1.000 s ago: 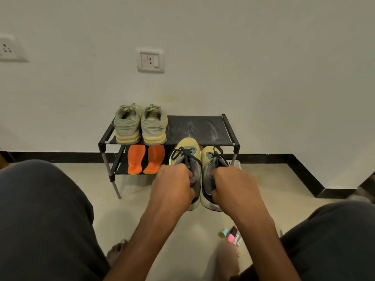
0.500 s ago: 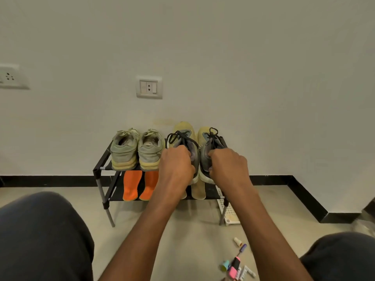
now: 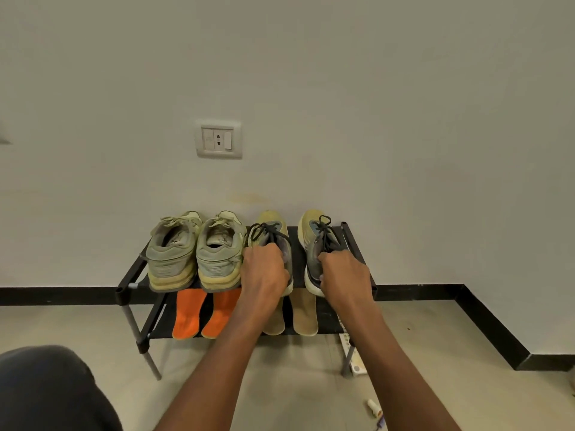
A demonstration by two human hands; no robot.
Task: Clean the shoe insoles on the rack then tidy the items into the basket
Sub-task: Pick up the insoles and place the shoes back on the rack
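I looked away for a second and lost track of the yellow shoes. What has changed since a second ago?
Both hands carried the yellow pair up from in front of the lower shelf onto the top shelf of the rack. The left hand still grips the left yellow shoe, the right hand the right yellow shoe. The grey pair, orange insoles and tan insoles stayed put.

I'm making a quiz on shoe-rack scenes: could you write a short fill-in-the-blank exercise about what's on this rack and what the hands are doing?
1. The orange insoles lie on the ____ shelf of the rack.
2. The left hand and right hand each hold a shoe with ____ laces.
3. The grey-green shoes stand to the ____ of the held shoes.
4. The tan insoles number ____.

Missing words: lower; black; left; two
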